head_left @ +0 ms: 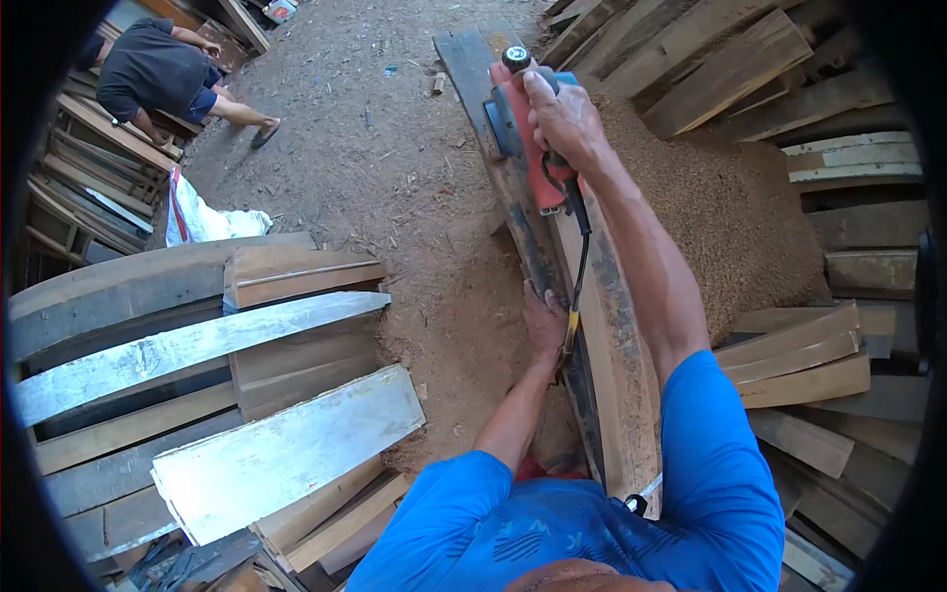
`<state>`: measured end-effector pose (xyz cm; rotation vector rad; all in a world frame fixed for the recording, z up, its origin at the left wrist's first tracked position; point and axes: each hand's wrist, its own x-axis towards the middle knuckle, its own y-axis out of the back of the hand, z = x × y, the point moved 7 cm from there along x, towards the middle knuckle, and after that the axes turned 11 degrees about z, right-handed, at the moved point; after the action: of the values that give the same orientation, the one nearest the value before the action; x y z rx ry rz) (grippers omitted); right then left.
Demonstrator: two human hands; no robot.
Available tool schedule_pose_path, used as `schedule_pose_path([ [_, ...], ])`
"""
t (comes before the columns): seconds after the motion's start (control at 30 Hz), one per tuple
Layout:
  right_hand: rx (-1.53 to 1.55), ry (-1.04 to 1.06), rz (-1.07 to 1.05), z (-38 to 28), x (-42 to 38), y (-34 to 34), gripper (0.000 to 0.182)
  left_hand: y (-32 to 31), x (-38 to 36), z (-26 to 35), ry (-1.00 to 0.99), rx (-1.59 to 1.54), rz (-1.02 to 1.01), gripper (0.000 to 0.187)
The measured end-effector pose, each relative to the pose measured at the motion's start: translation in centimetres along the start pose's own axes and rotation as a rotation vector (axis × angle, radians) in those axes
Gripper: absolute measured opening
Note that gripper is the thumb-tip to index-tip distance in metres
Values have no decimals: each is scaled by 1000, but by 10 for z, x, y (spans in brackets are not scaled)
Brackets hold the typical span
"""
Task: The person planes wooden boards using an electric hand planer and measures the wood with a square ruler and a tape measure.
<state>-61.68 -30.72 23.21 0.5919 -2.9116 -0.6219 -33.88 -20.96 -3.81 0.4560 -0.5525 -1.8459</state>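
Observation:
A long wooden plank (623, 395) runs away from my body, its near part pale and its left side dark. Toward its far end sits a red electric planer (546, 185) with a black knob at the front. My right hand (569, 120) is closed around the planer's handle, the arm stretched forward. Lower down, my left hand (545, 321) grips the plank's left side, its fingers partly hidden against the wood. The planer's black cord (583, 259) hangs back over the plank and passes beside my left hand, with a yellow section near it.
Brown wood shavings (735, 217) are heaped right of the plank. Boards (799, 370) are stacked along the right side. At left lie more boards, including a whitish board (291, 454). A white sack (212, 219) lies farther off. Another person (158, 74) bends over timber at the upper left.

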Motion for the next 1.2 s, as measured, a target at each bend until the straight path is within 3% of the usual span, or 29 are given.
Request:
schedule_pose_path([
  [0.07, 26, 9, 0, 2, 24, -10, 49, -6, -2, -12, -52, -37, 27, 60],
  [0.2, -26, -35, -7, -7, 70, -26, 50, -7, -1, -16, 40, -69, -45, 61],
  [0.27, 41, 124, 22, -12, 89, -33, 51, 0, 1, -4, 142, -80, -102, 60],
  [0.37, 169, 39, 21, -4, 81, -17, 47, -15, 2, -22, 67, -103, -84, 61],
  [0.5, 322, -127, -7, 0, -38, 60, 38, -10, -2, -13, 116, 39, -89, 62],
  [0.63, 179, -177, -49, 24, -173, 149, 35, -1, 0, -2, 155, 104, -144, 65],
  [0.77, 113, -301, 67, 77, -316, 231, 34, 4, 0, 3, 241, 112, -228, 72],
  [0.97, 213, -506, 358, 135, -508, 321, 33, 24, 17, -4, 97, 270, -432, 84],
  [1.07, 222, -567, 444, 166, -581, 353, 34, 63, -4, 23, -133, -27, -111, 91],
  [1.2, 240, -664, 543, 203, -657, 390, 34, 92, -94, 97, -385, -174, -247, 98],
])
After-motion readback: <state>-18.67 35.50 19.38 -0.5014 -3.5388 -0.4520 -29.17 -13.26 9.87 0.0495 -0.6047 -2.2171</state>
